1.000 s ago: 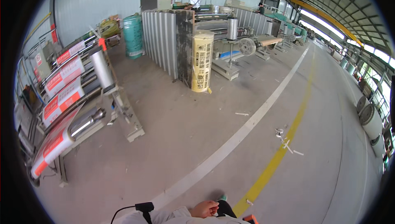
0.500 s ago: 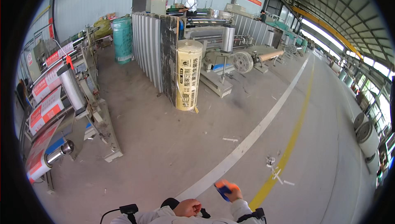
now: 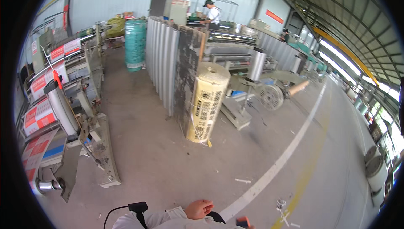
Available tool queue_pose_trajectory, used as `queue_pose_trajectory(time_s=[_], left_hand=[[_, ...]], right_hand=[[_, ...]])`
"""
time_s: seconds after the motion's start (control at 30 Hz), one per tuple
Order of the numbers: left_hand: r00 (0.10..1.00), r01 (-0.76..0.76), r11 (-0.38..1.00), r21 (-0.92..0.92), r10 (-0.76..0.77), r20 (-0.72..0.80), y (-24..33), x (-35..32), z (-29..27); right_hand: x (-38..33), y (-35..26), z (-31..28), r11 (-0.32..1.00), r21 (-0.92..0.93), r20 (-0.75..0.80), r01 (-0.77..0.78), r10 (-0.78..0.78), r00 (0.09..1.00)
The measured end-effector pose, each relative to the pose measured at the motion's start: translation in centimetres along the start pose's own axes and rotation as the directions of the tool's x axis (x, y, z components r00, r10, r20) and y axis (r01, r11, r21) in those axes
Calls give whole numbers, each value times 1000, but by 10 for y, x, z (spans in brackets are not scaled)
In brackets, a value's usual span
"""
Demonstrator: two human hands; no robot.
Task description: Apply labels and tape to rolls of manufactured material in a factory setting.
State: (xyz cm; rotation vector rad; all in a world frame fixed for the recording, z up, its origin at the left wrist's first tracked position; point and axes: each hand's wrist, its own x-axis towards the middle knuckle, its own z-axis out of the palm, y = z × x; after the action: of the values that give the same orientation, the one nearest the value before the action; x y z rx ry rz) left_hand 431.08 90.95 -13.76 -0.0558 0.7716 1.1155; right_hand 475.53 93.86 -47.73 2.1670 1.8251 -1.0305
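Concrete floor (image 3: 143, 145) runs open ahead of you, edged left by a roller machine (image 3: 63, 119), centre by an upright yellow roll (image 3: 208, 103), right by a white line (image 3: 273, 170). Your left hand (image 3: 200, 209) curls loosely at your chest; the right barely shows, grip untellable, beside an orange-blue object (image 3: 243, 222), now lower than half a second ago.

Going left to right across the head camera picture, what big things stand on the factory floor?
Roller machine with red and white printed sheet → green roll stack → row of grey upright panels → yellow printed roll standing upright → white floor line → yellow floor line.
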Motion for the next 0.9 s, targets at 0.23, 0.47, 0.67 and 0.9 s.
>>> queue_pose_trajectory(time_s=[0.23, 0.47, 0.67, 0.9], left_hand=[[973, -112, 963, 245, 157, -168, 96, 37, -59], [655, -420, 600, 681, 720, -230, 196, 91, -24], [694, -253, 907, 337, 413, -589, 276, 127, 26], [593, -510, 854, -107, 259, -762, 285, 133, 25]], right_hand=[[67, -155, -56, 991, -40, 169, -131, 136, 976], [209, -502, -183, 882, 158, -49, 443, -441, 896], [246, -809, -372, 316, -86, -494, 945, -837, 235], [319, -1005, -416, 297, -533, -290, 792, -944, 159]])
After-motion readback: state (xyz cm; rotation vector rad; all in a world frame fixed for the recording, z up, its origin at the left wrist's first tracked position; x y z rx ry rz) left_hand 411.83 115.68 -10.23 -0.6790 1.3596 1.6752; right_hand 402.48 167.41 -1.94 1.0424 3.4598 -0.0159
